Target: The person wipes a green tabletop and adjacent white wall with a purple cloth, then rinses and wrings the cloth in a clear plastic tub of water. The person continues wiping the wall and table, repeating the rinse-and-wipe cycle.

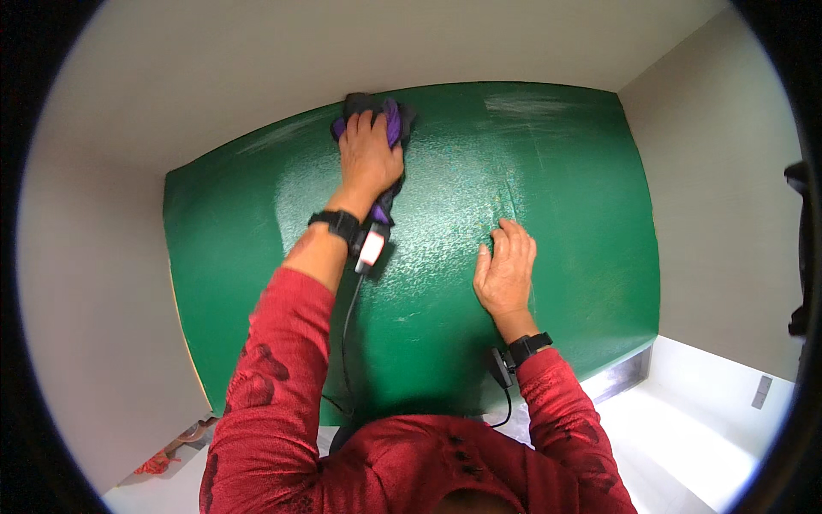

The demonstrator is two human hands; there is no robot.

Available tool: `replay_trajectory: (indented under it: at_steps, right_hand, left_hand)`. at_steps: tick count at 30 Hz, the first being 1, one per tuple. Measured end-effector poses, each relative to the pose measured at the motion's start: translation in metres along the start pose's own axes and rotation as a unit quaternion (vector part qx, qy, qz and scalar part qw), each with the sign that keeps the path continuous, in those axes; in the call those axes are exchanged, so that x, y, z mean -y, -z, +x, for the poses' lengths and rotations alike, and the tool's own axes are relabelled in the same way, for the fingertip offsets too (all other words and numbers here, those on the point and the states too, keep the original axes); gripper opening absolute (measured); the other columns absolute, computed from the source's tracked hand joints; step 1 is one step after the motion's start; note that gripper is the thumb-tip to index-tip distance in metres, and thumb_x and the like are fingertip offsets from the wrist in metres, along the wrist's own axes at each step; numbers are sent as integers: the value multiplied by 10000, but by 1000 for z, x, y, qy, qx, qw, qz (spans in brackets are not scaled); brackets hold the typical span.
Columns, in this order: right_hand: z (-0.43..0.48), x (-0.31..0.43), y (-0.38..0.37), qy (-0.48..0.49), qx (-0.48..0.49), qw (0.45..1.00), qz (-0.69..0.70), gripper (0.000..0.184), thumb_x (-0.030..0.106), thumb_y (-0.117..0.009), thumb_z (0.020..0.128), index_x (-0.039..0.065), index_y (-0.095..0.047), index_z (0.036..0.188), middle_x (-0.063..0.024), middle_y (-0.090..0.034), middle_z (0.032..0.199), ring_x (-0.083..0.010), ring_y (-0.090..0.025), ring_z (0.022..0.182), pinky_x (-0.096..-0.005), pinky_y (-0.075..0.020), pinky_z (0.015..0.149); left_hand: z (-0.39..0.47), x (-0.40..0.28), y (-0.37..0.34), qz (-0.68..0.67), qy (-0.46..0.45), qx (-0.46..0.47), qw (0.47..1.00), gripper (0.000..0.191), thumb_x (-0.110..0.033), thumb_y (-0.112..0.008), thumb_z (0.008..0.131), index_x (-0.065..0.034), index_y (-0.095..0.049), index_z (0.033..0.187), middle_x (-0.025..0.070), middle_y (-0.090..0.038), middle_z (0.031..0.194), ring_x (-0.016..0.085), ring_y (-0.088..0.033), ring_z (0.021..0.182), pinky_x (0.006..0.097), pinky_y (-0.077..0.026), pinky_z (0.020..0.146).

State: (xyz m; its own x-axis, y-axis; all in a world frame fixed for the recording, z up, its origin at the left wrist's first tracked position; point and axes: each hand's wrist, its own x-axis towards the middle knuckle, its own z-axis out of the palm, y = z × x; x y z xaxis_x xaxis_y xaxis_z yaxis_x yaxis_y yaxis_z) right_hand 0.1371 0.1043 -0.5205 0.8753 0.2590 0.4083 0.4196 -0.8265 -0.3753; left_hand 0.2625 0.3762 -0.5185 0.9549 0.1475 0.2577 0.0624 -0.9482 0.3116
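Note:
My left hand point(368, 157) presses a crumpled purple and black cloth point(393, 122) onto a green surface point(578, 212), close to its far edge. Part of the cloth trails down beside my wrist. A broad shiny, wet-looking patch lies between and around my hands. My right hand point(507, 263) rests palm down on the green surface, right of the middle and nearer to me, holding nothing. Its fingers are slightly bent, with the thumb apart. Each wrist wears a black strap with a small cabled device; the left device point(371, 249) has a lit face.
Grey panels enclose the green surface at the back point(385, 38), left point(96, 270) and right point(719, 193). Pale scuffs mark its far edge. Thin cables run from both wrists toward my body. A red item point(156, 462) lies low at the left, by the pale floor.

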Motion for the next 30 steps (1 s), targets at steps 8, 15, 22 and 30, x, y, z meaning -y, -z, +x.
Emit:
replay_trajectory:
  at_steps: [8, 15, 22, 30]
  right_hand:
    - [2, -2, 2, -2, 13, 1000, 5, 333, 118, -653, 886, -40, -562, 1164, -229, -557, 1303, -410, -510, 1258, -566, -376, 1079]
    - [0, -1, 2, -4, -2, 1000, 18, 321, 97, -644, 888, -33, -549, 1166, -240, -559, 1288, -424, -513, 1243, -559, -378, 1077]
    - [-6, -12, -3, -64, -73, 988, 120, 287, 76, -617, 906, -23, -528, 1160, -229, -573, 1218, -426, -530, 1148, -528, -412, 1028]
    - [-10, -16, -4, -93, -99, 967, 214, 315, 149, -581, 976, -29, -531, 1231, -221, -586, 1200, -405, -537, 1124, -482, -429, 1013]
  left_hand:
    - [74, -104, -45, -70, -115, 95, 986, 636, -307, -693, 839, -56, -550, 1406, 204, -501, 1483, 416, -423, 1394, 542, -353, 1151]
    - [13, -130, -48, -194, -268, 115, 937, 591, -186, -734, 732, -107, -648, 1312, 151, -553, 1451, 383, -423, 1412, 513, -305, 1198]
    - [-113, -62, 18, -202, -264, 149, 931, 635, -66, -678, 674, -107, -640, 1307, 162, -545, 1463, 396, -418, 1440, 539, -322, 1204]
    - [-105, -5, 26, -18, -66, -12, 998, 624, -202, -666, 777, -107, -586, 1389, 207, -523, 1477, 440, -427, 1415, 533, -348, 1177]
